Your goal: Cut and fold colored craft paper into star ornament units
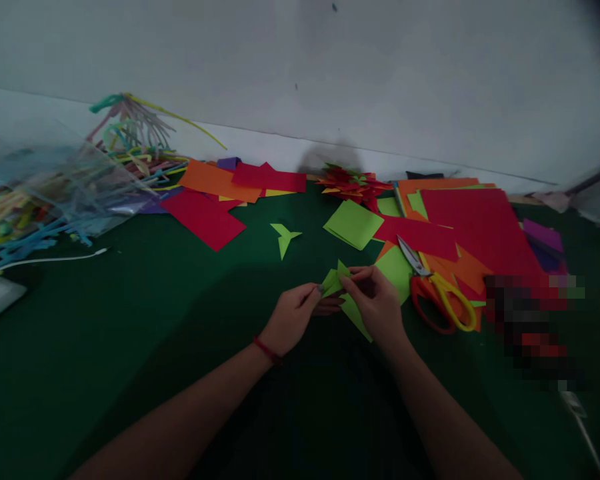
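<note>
Between both hands is a folded piece of green paper (pixel 333 283), with pointed flaps sticking up. My left hand (pixel 296 313) pinches its left side between thumb and fingers; a red band circles that wrist. The fingers of my right hand (pixel 377 300) are closed on its right side. Below them another flat green paper piece (pixel 356 317) lies partly hidden by my right hand. A small three-pointed green paper shape (pixel 284 239) rests on the table beyond my left hand. Scissors (pixel 437 290) with red and yellow handles lie right of my right hand.
Green square sheets (pixel 354 225) lie ahead, before a layered red and green paper flower (pixel 355 183). Red sheets (pixel 480 227) and orange ones are stacked at right. More red paper (pixel 205 217) and a plastic bag (pixel 70 173) with pipe cleaners (pixel 140 123) are at left. A wall stands behind.
</note>
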`<control>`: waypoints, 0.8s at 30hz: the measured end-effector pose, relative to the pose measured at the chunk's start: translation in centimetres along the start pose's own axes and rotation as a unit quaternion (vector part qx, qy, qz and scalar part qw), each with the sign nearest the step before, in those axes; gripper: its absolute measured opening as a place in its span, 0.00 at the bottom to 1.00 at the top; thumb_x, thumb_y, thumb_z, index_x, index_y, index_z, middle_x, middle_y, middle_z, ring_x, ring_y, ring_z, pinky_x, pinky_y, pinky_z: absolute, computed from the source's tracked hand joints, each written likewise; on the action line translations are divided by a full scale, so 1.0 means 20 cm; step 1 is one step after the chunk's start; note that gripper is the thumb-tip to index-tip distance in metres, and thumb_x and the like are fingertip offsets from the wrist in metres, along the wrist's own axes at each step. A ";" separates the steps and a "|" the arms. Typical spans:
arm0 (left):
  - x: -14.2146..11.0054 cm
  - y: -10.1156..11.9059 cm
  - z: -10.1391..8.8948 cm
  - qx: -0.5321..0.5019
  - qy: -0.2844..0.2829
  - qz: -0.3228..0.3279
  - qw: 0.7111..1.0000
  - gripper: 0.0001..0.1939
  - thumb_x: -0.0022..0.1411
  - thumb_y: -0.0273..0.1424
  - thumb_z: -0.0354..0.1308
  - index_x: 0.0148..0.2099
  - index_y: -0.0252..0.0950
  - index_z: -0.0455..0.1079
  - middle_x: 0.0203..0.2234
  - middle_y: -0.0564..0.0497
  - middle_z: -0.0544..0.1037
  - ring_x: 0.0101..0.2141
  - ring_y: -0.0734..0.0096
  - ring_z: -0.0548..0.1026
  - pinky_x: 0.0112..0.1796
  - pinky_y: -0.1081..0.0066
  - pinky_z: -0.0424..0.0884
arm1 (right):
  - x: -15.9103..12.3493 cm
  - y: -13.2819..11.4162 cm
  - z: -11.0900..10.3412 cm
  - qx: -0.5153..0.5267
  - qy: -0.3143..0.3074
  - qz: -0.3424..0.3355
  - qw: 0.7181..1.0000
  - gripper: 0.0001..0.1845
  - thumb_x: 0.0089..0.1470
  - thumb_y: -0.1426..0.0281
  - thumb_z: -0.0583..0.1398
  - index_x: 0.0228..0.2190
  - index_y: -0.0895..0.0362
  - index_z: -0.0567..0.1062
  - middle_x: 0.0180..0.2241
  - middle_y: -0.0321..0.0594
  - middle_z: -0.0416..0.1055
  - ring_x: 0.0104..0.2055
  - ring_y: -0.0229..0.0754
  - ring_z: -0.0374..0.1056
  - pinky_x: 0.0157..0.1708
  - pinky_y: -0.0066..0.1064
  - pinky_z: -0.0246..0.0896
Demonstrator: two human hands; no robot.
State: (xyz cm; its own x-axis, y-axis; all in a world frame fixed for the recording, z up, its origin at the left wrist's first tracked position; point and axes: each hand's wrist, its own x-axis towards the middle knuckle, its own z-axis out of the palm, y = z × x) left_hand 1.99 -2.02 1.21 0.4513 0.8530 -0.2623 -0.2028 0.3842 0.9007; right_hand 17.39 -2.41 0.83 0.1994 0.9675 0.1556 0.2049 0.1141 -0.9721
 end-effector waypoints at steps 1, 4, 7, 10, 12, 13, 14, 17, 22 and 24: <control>0.00 0.00 0.00 -0.003 0.001 -0.006 1.000 0.11 0.61 0.34 0.50 0.39 0.30 0.67 0.33 0.44 0.77 0.35 0.65 0.76 0.40 0.63 0.71 | 0.00 0.00 0.00 -0.005 0.005 -0.004 1.000 0.08 0.47 0.66 0.61 0.24 0.55 0.67 0.33 0.39 0.67 0.35 0.39 0.67 0.35 0.34 0.66; -0.01 0.00 0.01 0.027 0.012 0.018 0.999 0.12 0.61 0.35 0.50 0.40 0.31 0.68 0.35 0.44 0.76 0.37 0.66 0.76 0.41 0.64 0.70 | 0.00 -0.01 0.01 -0.019 0.021 -0.010 1.000 0.09 0.47 0.65 0.61 0.24 0.55 0.67 0.33 0.40 0.68 0.35 0.40 0.67 0.35 0.35 0.66; -0.01 0.00 0.01 0.099 0.033 0.075 0.992 0.12 0.56 0.33 0.56 0.43 0.34 0.67 0.39 0.47 0.75 0.41 0.66 0.74 0.43 0.66 0.69 | -0.01 -0.01 0.01 -0.021 0.030 -0.011 0.999 0.09 0.47 0.64 0.61 0.24 0.55 0.67 0.34 0.41 0.68 0.35 0.40 0.67 0.35 0.35 0.66; -0.02 0.00 0.01 0.139 0.048 0.090 0.985 0.12 0.55 0.32 0.57 0.42 0.35 0.67 0.37 0.49 0.76 0.40 0.66 0.74 0.43 0.65 0.68 | -0.01 -0.01 0.02 -0.010 0.035 -0.015 0.999 0.09 0.47 0.65 0.61 0.24 0.56 0.66 0.33 0.40 0.67 0.35 0.40 0.67 0.35 0.35 0.66; -0.02 0.00 0.01 0.139 0.051 0.088 0.985 0.10 0.58 0.33 0.54 0.41 0.34 0.68 0.35 0.49 0.76 0.38 0.67 0.75 0.42 0.65 0.69 | -0.02 -0.01 0.03 -0.003 0.036 -0.018 0.999 0.09 0.47 0.65 0.61 0.24 0.55 0.66 0.33 0.39 0.67 0.34 0.39 0.67 0.35 0.34 0.66; -0.02 0.00 0.01 0.133 0.050 0.085 0.986 0.10 0.58 0.33 0.53 0.41 0.34 0.68 0.34 0.48 0.77 0.38 0.67 0.75 0.42 0.65 0.69 | -0.02 -0.01 0.03 -0.002 0.035 -0.020 0.999 0.08 0.47 0.66 0.61 0.25 0.55 0.67 0.33 0.39 0.67 0.34 0.39 0.67 0.35 0.34 0.66; -0.02 0.00 0.01 0.126 0.048 0.082 0.987 0.10 0.59 0.33 0.52 0.41 0.34 0.68 0.35 0.48 0.77 0.38 0.67 0.75 0.42 0.66 0.69 | -0.02 -0.01 0.03 -0.003 0.034 -0.021 0.999 0.08 0.48 0.66 0.61 0.25 0.55 0.67 0.33 0.39 0.67 0.34 0.39 0.67 0.34 0.34 0.66; -0.02 0.00 0.02 0.119 0.048 0.074 0.989 0.09 0.59 0.32 0.51 0.40 0.35 0.69 0.35 0.49 0.77 0.38 0.67 0.75 0.42 0.67 0.70 | -0.02 -0.02 0.03 -0.011 0.038 -0.019 0.999 0.08 0.48 0.65 0.61 0.25 0.55 0.67 0.34 0.40 0.67 0.34 0.39 0.67 0.34 0.34 0.66; -0.01 -0.01 0.02 0.057 0.032 0.040 0.997 0.12 0.61 0.36 0.49 0.40 0.34 0.69 0.35 0.48 0.77 0.37 0.65 0.76 0.40 0.65 0.72 | -0.02 -0.01 0.03 -0.011 0.050 -0.021 0.998 0.09 0.47 0.65 0.61 0.25 0.55 0.67 0.33 0.40 0.68 0.36 0.40 0.68 0.36 0.35 0.66; -0.01 -0.02 0.01 0.035 0.020 0.025 0.999 0.13 0.60 0.36 0.49 0.39 0.34 0.69 0.34 0.47 0.78 0.36 0.65 0.76 0.39 0.64 0.72 | -0.02 -0.01 0.03 -0.015 0.051 -0.029 0.998 0.08 0.47 0.66 0.61 0.25 0.55 0.67 0.33 0.40 0.68 0.36 0.40 0.68 0.36 0.36 0.66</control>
State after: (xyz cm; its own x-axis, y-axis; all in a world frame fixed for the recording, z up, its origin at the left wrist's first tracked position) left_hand 2.23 -2.33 1.00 0.4058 0.8850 -0.2282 -0.1618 0.3153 0.9351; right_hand 16.80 -2.62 0.90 0.2833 0.9311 0.2300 0.2479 0.1605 -0.9554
